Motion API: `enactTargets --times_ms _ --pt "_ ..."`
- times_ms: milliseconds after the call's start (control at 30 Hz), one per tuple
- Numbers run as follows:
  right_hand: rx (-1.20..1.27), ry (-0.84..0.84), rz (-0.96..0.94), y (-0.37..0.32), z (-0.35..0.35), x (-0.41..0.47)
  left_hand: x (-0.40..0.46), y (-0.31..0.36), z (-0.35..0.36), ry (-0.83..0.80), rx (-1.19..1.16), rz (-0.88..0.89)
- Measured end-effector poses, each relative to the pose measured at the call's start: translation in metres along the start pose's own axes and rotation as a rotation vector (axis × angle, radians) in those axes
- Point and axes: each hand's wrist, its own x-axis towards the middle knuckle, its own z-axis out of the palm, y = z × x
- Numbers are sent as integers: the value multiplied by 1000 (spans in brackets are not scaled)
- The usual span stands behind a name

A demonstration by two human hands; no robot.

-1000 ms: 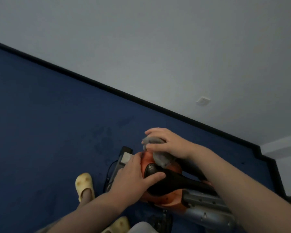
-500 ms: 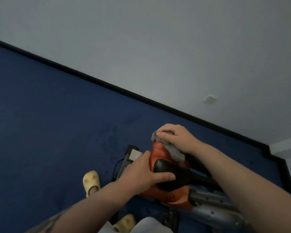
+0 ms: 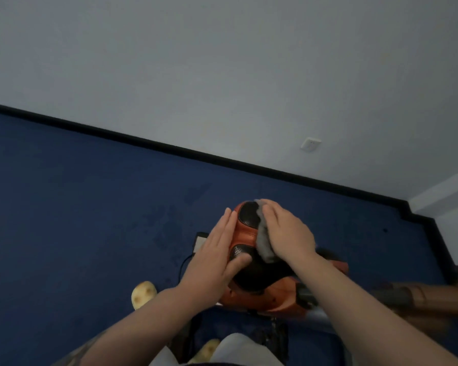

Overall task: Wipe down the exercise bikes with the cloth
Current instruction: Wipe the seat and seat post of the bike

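An orange and black exercise bike seat point(image 3: 245, 229) sits low in the middle of the view, over a dark blue floor. My right hand point(image 3: 286, 231) lies on top of a grey cloth point(image 3: 263, 241) and presses it against the right side of the seat, fingers fairly straight. My left hand point(image 3: 217, 254) rests flat against the seat's left side with straight fingers, thumb on the black pad. The orange bike body point(image 3: 273, 299) runs down and to the right under my right forearm.
The blue carpet point(image 3: 77, 220) ends at a black skirting point(image 3: 169, 147) below a grey wall with a white socket point(image 3: 310, 144). My feet in yellow clogs point(image 3: 143, 295) stand left of the bike. A black cable point(image 3: 184, 265) and a white box lie beside the seat.
The view has tilted so more of the seat top shows. My right hand has slid the cloth along the seat toward its far end. My left hand has opened flat against the seat's side.
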Motion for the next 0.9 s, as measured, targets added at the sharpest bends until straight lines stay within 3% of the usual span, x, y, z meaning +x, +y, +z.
enactTargets --times_ms 100,200,300,400,500,600,633,800,900 --pt "-21 66 -134 -29 8 -6 0 2 3 67 -73 66" --pt "-91 73 -337 -12 6 -30 -2 5 4 104 -171 59" --pt "-122 38 -87 24 -12 -34 -1 7 3 56 -159 -25" --pt "-106 50 200 11 -13 -16 1 11 4 69 -153 -31" --pt "-105 185 39 -28 15 -23 8 17 3 108 -187 2" --pt "-114 190 -151 -18 16 -43 17 19 -2 120 -200 -6" --pt "-122 182 -146 -1 8 -45 20 18 -4 107 -194 -11" --pt "-259 164 245 43 -19 -33 42 21 -4 65 -53 59" --pt "-196 326 133 -1 17 -44 54 27 -1 38 38 149"
